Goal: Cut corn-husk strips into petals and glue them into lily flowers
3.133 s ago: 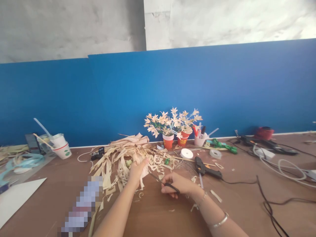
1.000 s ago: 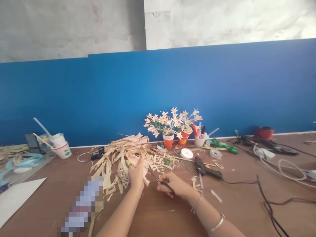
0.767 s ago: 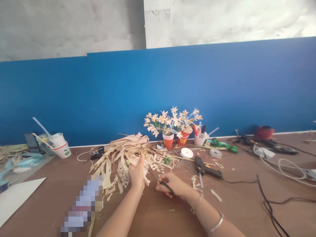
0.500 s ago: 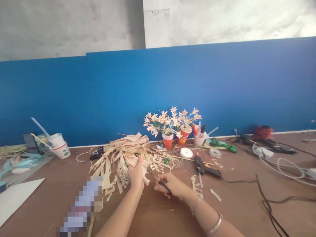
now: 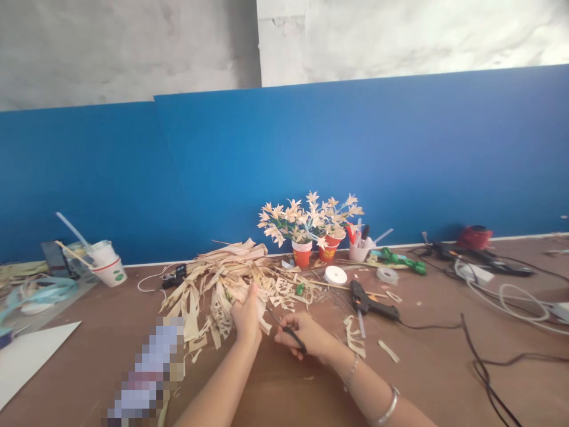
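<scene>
My left hand [image 5: 247, 314] is closed on a pale piece of dried husk [image 5: 264, 320], whose end sticks out on the right side of my fingers. Black-handled scissors [image 5: 293, 338] are in my right hand [image 5: 306, 337], their blades pointing up and left toward that piece. Whether the blades touch it is too small to tell. A heap of dried husks [image 5: 200, 284], some with cut-out holes, lies behind and left of my left hand.
Behind stand red cups [image 5: 301, 255] of pale flowers and a pen cup [image 5: 358, 252]. A glue gun [image 5: 373, 303], white roll [image 5: 335, 275] and tape [image 5: 387, 276] lie to the right, with cables [image 5: 482, 362] beyond. White cups [image 5: 110, 271] stand left.
My right hand and the scissors have shifted slightly left, nearer my left hand. My left hand has barely moved and keeps its hold.
</scene>
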Available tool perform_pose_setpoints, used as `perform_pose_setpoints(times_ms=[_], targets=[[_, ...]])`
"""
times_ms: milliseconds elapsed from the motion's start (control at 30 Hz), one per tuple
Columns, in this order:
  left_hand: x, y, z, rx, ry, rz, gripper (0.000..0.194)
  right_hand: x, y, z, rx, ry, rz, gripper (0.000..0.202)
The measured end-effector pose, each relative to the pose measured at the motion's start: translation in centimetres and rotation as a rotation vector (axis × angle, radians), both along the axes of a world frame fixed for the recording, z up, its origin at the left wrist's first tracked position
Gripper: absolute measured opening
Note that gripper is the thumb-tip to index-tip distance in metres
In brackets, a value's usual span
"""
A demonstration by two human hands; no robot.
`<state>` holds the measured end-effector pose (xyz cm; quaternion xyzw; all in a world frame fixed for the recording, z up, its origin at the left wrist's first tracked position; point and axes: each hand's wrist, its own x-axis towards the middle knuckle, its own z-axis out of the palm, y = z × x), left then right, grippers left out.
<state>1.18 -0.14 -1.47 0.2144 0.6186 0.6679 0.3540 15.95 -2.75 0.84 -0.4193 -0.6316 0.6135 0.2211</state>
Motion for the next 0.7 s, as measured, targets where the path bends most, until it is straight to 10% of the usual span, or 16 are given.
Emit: perform_pose_setpoints(times_ms=[700], targets=[[-0.7,-0.2,1.2,-0.049,0.133,-0.01,0.047,4.2,2.1,1.1,-0.035,0.017,0.246,0.023]])
